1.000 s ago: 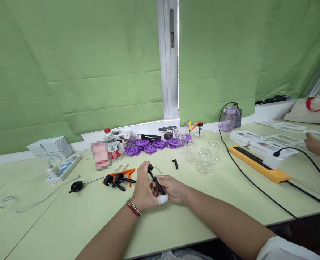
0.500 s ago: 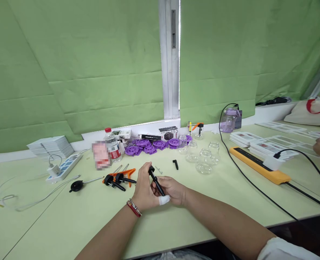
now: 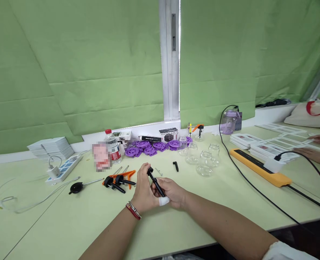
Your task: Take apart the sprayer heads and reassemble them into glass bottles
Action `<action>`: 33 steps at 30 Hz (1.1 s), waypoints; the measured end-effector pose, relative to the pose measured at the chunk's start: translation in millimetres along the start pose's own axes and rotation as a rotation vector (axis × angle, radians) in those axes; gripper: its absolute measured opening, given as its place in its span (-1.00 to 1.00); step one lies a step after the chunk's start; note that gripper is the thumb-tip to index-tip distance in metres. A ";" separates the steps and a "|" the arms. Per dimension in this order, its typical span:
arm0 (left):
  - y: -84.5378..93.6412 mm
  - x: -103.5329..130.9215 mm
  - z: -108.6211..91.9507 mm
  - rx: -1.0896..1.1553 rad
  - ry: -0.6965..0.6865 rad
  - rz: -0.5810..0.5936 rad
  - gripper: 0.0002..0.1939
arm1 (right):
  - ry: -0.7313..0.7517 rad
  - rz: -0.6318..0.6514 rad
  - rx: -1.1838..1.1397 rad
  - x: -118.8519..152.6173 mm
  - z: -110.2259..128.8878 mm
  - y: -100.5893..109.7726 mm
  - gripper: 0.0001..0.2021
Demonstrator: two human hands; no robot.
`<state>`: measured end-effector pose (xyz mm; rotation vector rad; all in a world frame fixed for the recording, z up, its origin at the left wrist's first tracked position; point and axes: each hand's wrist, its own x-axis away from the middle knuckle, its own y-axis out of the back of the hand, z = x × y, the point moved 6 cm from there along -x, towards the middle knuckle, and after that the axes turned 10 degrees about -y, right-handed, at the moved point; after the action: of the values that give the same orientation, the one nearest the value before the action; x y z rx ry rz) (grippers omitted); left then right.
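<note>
My left hand is closed on a slim black plastic tube part with a wider head. Its fingers are at the head, and the thumb, wrapped in white tape, is at the lower end. My right hand pinches the same part from the right side; some of its fingertips are hidden behind it. Beyond the hands lie a small metal pin and a short bent black piece. Left of them are black-capped parts with rods and orange plastic handles.
Several clear glass jars and purple plastic rings stand behind. A bottle, a white power strip and a black-capped rod are leftward. Rightward are a yellow power strip, cables, card stacks and another person's hands.
My hands keep nearly the same grip on the black tube part. At the far right, the other person's two hands now rest over the white sheets; earlier one hand showed, farther right.
</note>
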<state>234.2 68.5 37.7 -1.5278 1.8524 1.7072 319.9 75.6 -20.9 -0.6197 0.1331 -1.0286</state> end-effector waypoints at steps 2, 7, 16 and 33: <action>0.8 -0.1 -0.9 0.004 -0.001 -0.015 0.08 | 0.003 0.000 0.011 1.1 0.9 -1.2 -0.61; 5.0 -0.7 -4.7 -0.014 -0.036 -0.065 -0.02 | -0.008 0.018 0.001 0.7 0.2 -1.4 -0.61; 3.1 -1.5 -2.1 -0.048 -0.041 -0.025 -0.02 | -0.015 0.022 -0.013 -0.9 -0.1 1.9 -0.63; 1.5 -1.7 -0.5 -0.199 0.015 -0.010 -0.14 | -0.016 0.013 -0.016 -2.0 4.7 3.4 -0.71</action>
<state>234.0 68.7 40.0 -1.6218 1.7229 1.9303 323.3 80.4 -19.3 -0.6406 0.1310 -1.0111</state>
